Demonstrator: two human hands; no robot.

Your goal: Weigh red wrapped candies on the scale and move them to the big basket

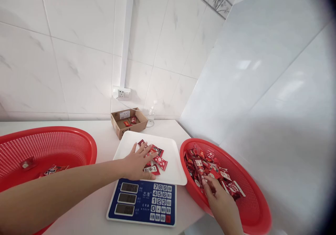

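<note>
My left hand (139, 163) lies with fingers spread over several small red snack packets (161, 162) on the white tray (172, 147) of a digital scale. Below the tray, the scale's blue panel (143, 203) shows three displays and a keypad. At the right, my right hand (220, 200) reaches into a red plastic basket (252, 182) holding many red wrapped packets. Its thumb and fingers pinch the lower end of a long red packet (198, 166), which tilts up above the others. The palm side of this hand is hidden.
Another red basket (90, 147) with a few packets stands at the left, partly behind my left forearm. A small cardboard box (141, 123) with a few packets sits at the back, beside a clear plastic bottle (152, 110). A wall socket (122, 93) has a white cord plugged in.
</note>
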